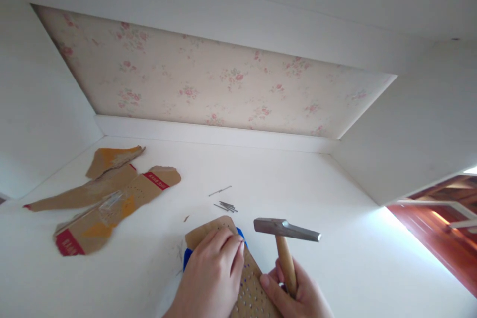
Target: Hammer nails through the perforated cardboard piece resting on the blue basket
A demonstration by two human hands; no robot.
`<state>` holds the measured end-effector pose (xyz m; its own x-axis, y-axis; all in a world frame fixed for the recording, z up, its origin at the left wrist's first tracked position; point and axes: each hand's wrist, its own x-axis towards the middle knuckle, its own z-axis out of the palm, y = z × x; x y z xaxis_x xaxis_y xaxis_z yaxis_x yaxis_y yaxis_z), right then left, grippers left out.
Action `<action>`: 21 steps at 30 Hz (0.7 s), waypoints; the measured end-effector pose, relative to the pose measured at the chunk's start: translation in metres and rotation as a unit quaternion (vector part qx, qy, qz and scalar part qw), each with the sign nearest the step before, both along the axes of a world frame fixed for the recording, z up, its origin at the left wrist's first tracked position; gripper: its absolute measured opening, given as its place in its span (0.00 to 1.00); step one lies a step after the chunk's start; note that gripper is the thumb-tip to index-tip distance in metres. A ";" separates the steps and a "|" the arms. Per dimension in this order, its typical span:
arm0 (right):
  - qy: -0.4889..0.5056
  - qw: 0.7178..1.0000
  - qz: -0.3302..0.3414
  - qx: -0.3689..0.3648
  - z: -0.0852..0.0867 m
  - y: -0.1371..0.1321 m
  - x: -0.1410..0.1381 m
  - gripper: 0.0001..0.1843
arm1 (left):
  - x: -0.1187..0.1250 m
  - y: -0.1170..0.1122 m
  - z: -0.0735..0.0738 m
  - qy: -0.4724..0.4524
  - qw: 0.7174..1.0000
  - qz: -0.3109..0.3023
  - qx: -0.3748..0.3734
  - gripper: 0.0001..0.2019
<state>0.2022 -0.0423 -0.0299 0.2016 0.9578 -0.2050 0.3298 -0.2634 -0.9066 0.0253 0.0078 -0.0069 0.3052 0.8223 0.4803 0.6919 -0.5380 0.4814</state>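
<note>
So, left fingers [234, 244] touch perforated cardboard [254, 283]; right fingers [275, 293] grip wooden-handled hammer [284, 257].

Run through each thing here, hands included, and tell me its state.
Hammer: held, head up.
Right hand: grip closed on the hammer.
Perforated cardboard: punched, partly covered.
Left hand: on the perforated cardboard; whether it pinches anything is unclear.
Nails: loose, lying down, most bunched together.
Cardboard scraps: torn, lying loose.

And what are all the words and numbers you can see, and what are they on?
None I can read for sure.
White letters on the red band of the long cardboard piece: too small and blurred.
White letters on that piece's red patch: also too blurred.
Hammer: no words or numbers that I can see.
</note>
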 end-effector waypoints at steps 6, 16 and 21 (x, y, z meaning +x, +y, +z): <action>-0.039 0.999 0.032 0.000 0.015 0.003 -0.004 0.18 | -0.008 0.007 0.008 -0.003 0.999 -0.020 -0.047 0.11; -0.009 0.999 0.034 -0.015 0.018 0.003 -0.003 0.14 | -0.006 0.010 0.008 0.011 0.999 -0.033 -0.006 0.12; -0.010 0.998 0.053 -0.039 0.020 0.003 -0.002 0.13 | -0.007 0.010 0.006 0.012 0.999 -0.027 -0.016 0.11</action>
<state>0.1999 -0.0390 -0.0103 0.1058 0.9550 -0.2771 0.3772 -0.2963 -0.8775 0.0182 0.0177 -0.0013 0.3614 0.8189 0.4459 0.6733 -0.5600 0.4828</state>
